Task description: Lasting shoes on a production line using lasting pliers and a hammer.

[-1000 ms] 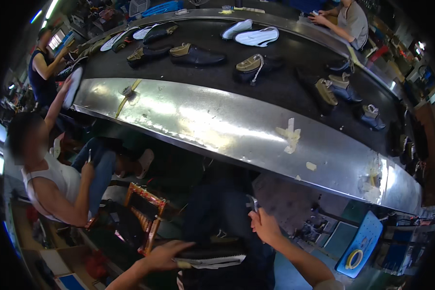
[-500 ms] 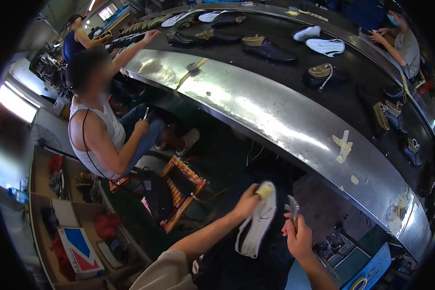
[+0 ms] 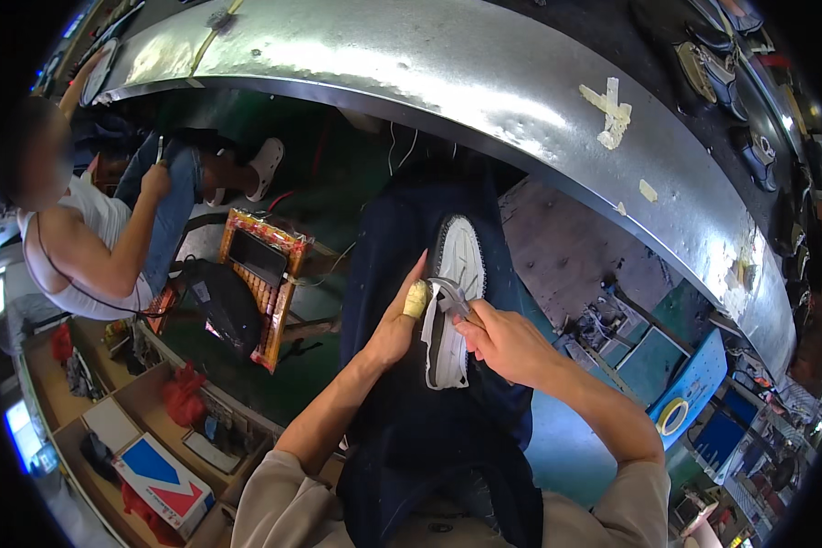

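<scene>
A shoe upper [image 3: 464,265] lies sole side up along my lap, its bottom white and its edge dark. My right hand [image 3: 511,345] is closed round a pair of metal pincers [image 3: 448,295]. Their curved jaws are at the shoe's left edge, next to a loose white strip. At the left of the shoe is my left hand [image 3: 395,331], with one finger stretched forward and a yellow-wrapped thumb near the pincer jaws. Its other fingers are mostly hidden.
A long metal-edged bench [image 3: 484,91] curves across in front, with dark shoes [image 3: 699,73] at far right. A seated co-worker [image 3: 100,237] is at left, near a wooden stool [image 3: 263,292]. A compartmented shelf [image 3: 146,388] stands lower left; a blue board [image 3: 699,384] leans right.
My view has tipped downward. The shoe upper has come to lie straight on my lap; my left hand has shifted to its side. The pincers have come from apart to its left edge.
</scene>
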A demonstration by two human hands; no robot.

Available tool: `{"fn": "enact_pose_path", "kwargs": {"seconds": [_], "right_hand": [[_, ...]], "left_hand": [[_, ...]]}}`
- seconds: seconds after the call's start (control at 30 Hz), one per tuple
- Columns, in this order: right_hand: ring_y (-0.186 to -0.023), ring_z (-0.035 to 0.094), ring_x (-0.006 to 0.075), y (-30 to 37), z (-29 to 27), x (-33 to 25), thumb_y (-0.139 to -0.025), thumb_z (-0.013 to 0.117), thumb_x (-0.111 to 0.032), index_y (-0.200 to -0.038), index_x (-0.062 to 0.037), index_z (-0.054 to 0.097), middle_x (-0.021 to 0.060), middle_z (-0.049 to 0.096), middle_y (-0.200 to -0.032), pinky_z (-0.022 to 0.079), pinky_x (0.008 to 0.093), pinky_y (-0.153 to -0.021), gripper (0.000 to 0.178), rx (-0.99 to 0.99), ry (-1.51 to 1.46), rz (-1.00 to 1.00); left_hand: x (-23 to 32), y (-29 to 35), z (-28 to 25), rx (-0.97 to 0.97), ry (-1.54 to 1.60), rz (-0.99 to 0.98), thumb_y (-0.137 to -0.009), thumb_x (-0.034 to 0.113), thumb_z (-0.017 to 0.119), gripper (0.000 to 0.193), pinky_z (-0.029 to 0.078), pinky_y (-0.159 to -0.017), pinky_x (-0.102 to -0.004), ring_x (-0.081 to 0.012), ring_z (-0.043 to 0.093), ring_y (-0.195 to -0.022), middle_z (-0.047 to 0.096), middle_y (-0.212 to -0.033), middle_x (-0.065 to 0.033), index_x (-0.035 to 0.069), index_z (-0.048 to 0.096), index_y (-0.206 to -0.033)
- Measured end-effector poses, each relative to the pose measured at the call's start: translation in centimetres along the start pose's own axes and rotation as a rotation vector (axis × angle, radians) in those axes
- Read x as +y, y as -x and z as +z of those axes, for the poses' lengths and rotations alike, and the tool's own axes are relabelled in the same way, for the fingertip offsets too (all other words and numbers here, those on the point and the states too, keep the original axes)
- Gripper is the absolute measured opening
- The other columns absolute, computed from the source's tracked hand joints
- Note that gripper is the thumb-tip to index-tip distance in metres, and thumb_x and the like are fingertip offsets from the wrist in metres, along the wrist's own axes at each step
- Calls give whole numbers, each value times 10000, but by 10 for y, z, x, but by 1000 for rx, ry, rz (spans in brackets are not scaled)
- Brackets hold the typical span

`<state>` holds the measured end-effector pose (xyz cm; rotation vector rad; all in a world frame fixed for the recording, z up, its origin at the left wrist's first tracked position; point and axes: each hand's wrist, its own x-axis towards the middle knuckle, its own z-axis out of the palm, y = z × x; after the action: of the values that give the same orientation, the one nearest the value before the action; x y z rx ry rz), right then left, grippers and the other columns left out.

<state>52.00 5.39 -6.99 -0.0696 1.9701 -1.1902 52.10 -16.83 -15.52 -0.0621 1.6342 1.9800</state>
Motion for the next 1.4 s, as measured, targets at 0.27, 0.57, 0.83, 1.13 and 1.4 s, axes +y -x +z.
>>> {"fn": "enact_pose_path", "kwargs": {"seconds": [0.27, 0.57, 0.83, 1.13, 1.4], "right_hand": [[-684, 710, 365, 15, -4, -14, -1043, 580, -251, -903, -3, 555, 190, 687, -749, 565, 435, -612, 286, 206, 705, -272], [-668, 725, 325, -17, 49, 9, -1083, 560, -279, -1032, 24, 524, 187, 712, -773, 543, 396, -561, 310, 345, -173, -68], [-697, 699, 378, 22, 3, 21, -1035, 613, -364, -1034, -19, 530, 205, 686, -780, 525, 472, -561, 354, -11, 329, -241], [-622, 673, 408, 35, 19, 29, -1044, 579, -402, -965, -23, 554, 176, 642, -641, 509, 497, -565, 388, -193, -25, 39], [-686, 681, 431, 54, 14, 34, -1059, 542, -417, -1026, -7, 552, 199, 644, -656, 512, 514, -594, 412, -256, 279, -47]], "left_hand": [[10, 8, 5, 14, -34, -16, -1123, 163, 418, 598, 161, -1282, -360, -241, 205, -1583, 203, -1727, -127, 95, 188, -1671], [2, -5, 5, 136, -33, -81, -1057, 145, 585, 730, 314, -1214, -366, -242, 394, -1469, 389, -1610, -157, 73, 180, -1661], [43, -19, -7, -55, -711, -183, -1021, 288, 554, 753, 424, -1126, -464, -503, 538, -1329, 537, -1411, -375, -43, 176, -1582], [40, 18, 12, -92, -402, -90, -1010, 178, 641, 937, 354, -1186, -444, -346, 335, -1519, 228, -1678, -263, 36, -16, -1661], [33, 22, 7, -176, -624, 30, -926, 211, 776, 1242, 228, -1256, -401, -342, 254, -1550, 173, -1670, -311, -5, -251, -1591]]}}
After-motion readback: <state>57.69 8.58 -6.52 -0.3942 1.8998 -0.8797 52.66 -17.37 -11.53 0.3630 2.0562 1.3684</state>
